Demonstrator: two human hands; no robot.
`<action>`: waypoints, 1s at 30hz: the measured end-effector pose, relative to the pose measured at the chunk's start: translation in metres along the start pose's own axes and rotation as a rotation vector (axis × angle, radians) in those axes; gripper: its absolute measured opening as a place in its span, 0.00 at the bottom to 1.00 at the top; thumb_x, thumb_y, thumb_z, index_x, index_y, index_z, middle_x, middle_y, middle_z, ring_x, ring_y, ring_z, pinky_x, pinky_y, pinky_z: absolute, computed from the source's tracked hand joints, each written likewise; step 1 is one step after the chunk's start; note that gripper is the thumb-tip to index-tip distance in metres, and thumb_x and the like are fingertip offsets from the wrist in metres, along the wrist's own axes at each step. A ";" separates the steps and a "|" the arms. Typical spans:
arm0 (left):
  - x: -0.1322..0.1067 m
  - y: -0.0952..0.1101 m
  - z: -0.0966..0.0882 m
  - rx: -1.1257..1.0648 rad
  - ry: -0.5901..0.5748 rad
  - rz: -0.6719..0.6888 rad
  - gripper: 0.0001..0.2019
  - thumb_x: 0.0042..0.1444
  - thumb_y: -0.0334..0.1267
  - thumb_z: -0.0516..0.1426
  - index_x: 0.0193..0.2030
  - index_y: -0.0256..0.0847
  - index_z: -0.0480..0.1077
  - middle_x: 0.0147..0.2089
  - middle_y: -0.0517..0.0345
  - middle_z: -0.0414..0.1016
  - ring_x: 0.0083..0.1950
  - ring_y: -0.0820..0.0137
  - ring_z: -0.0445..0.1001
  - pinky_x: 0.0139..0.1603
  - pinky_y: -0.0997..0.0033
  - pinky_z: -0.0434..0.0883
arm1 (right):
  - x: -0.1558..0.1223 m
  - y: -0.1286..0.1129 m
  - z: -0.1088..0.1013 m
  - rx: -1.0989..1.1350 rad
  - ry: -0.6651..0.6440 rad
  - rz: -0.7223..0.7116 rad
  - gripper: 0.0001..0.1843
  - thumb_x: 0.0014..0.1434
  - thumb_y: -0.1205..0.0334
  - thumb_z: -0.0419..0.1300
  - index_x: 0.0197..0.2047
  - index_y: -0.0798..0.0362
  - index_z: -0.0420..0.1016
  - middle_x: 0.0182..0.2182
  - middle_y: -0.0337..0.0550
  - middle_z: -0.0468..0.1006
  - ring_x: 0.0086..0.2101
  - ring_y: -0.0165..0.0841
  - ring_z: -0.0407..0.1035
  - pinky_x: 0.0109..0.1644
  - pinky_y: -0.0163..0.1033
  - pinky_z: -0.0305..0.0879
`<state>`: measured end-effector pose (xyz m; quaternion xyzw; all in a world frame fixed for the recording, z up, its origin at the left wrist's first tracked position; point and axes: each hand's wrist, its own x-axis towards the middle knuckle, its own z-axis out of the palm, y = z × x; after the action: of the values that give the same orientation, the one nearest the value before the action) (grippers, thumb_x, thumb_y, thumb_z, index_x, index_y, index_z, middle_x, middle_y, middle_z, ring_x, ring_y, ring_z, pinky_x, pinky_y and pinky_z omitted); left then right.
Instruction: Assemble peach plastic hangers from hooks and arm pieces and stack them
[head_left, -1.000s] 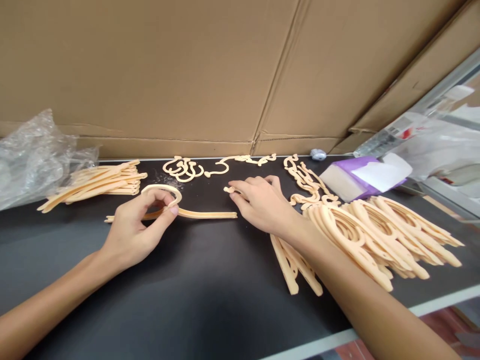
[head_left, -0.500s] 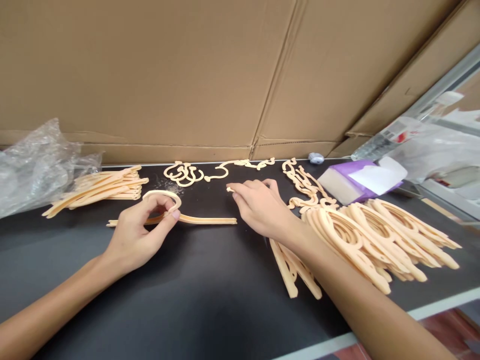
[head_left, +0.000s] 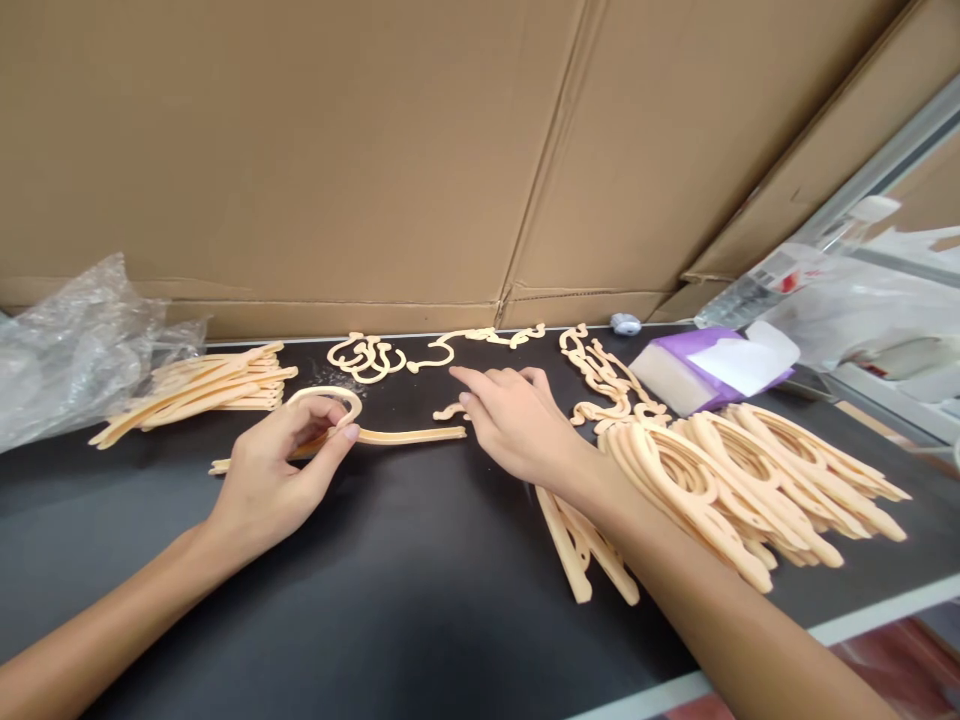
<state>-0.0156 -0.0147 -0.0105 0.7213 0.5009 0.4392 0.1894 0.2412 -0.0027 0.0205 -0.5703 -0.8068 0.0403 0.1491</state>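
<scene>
My left hand (head_left: 289, 450) pinches a pale wooden-coloured hanger hook (head_left: 346, 392) between thumb and fingers. Behind that hand runs a long curved hanger arm (head_left: 409, 436), its middle hidden by my fingers; whether hook and arm are joined I cannot tell. My right hand (head_left: 517, 415) hovers right of the arm's end, index finger stretched out. A small wavy piece (head_left: 448, 411) in the same pale colour pokes out from under its thumb, the rest hidden by the hand. Several loose hooks (head_left: 367, 357) lie behind my hands.
Stacked hanger arms (head_left: 217, 385) lie left beside a crumpled plastic bag (head_left: 71, 345). On the right are a wavy-piece pile (head_left: 596, 370), several stacked hangers (head_left: 697, 470), two loose pieces (head_left: 570, 545) and a purple tissue pack (head_left: 705, 365). A cardboard wall (head_left: 300, 160) stands behind.
The small piece in my right hand has turned so that more of its wavy length shows, and the index finger has straightened. My left hand keeps its hold on the hook.
</scene>
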 end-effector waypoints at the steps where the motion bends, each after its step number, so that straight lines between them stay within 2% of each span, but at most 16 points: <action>1: 0.000 -0.001 0.001 -0.011 0.009 -0.005 0.10 0.60 0.46 0.60 0.37 0.42 0.68 0.41 0.56 0.77 0.38 0.68 0.77 0.45 0.67 0.78 | 0.000 0.000 0.000 0.006 0.010 -0.001 0.23 0.73 0.65 0.45 0.66 0.55 0.69 0.49 0.52 0.82 0.51 0.42 0.72 0.57 0.49 0.51; 5: -0.002 -0.004 0.002 -0.031 0.021 -0.014 0.10 0.59 0.45 0.61 0.38 0.41 0.69 0.39 0.56 0.77 0.38 0.68 0.77 0.45 0.66 0.78 | -0.001 0.000 0.003 0.096 0.036 -0.054 0.20 0.73 0.63 0.48 0.59 0.54 0.76 0.47 0.48 0.82 0.50 0.40 0.72 0.58 0.49 0.52; 9: -0.003 -0.005 0.002 -0.070 0.028 -0.017 0.09 0.60 0.43 0.62 0.40 0.41 0.69 0.41 0.57 0.77 0.39 0.69 0.78 0.48 0.66 0.78 | -0.004 -0.004 0.009 0.164 -0.023 -0.200 0.14 0.70 0.58 0.57 0.52 0.52 0.80 0.47 0.47 0.81 0.50 0.39 0.70 0.58 0.47 0.51; 14: -0.004 -0.009 0.002 -0.158 0.016 -0.056 0.09 0.61 0.43 0.61 0.41 0.40 0.70 0.42 0.56 0.77 0.38 0.68 0.78 0.44 0.66 0.79 | -0.009 -0.011 0.011 0.070 -0.054 -0.305 0.15 0.71 0.66 0.53 0.45 0.52 0.82 0.42 0.46 0.79 0.45 0.37 0.68 0.54 0.46 0.51; 18: -0.005 -0.010 0.002 -0.133 0.025 0.008 0.07 0.62 0.41 0.61 0.42 0.41 0.72 0.43 0.56 0.77 0.40 0.67 0.79 0.47 0.64 0.79 | -0.008 -0.012 0.007 -0.007 -0.005 -0.298 0.17 0.71 0.69 0.50 0.44 0.54 0.82 0.40 0.47 0.78 0.43 0.38 0.67 0.52 0.46 0.53; 20: -0.004 -0.008 0.002 -0.062 0.049 0.056 0.06 0.61 0.40 0.60 0.44 0.43 0.73 0.46 0.56 0.79 0.43 0.65 0.80 0.52 0.61 0.79 | -0.007 -0.012 0.003 -0.036 0.024 -0.280 0.17 0.71 0.69 0.49 0.45 0.56 0.81 0.41 0.49 0.78 0.43 0.39 0.66 0.50 0.46 0.55; 26: 0.000 0.000 -0.002 0.248 0.118 0.220 0.15 0.62 0.37 0.58 0.56 0.45 0.72 0.56 0.54 0.78 0.59 0.59 0.76 0.65 0.56 0.70 | -0.004 -0.006 -0.001 0.026 0.101 -0.191 0.16 0.71 0.68 0.49 0.47 0.56 0.79 0.42 0.50 0.78 0.44 0.40 0.68 0.48 0.43 0.63; 28: 0.001 0.001 -0.003 0.278 0.126 0.257 0.14 0.63 0.37 0.57 0.55 0.45 0.71 0.56 0.53 0.77 0.61 0.59 0.73 0.66 0.55 0.68 | -0.004 -0.004 0.000 0.081 0.139 -0.175 0.15 0.71 0.67 0.50 0.48 0.56 0.78 0.42 0.49 0.78 0.44 0.40 0.69 0.49 0.43 0.64; 30: 0.001 0.001 -0.003 0.268 0.123 0.261 0.12 0.63 0.37 0.57 0.52 0.44 0.72 0.54 0.52 0.78 0.58 0.60 0.75 0.63 0.57 0.71 | -0.004 -0.003 0.001 0.142 0.159 -0.175 0.14 0.71 0.66 0.51 0.49 0.56 0.78 0.42 0.48 0.78 0.44 0.39 0.69 0.49 0.43 0.65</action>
<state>-0.0171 -0.0150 -0.0076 0.7707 0.4677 0.4328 0.0021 0.2392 -0.0075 0.0191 -0.4874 -0.8341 0.0386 0.2555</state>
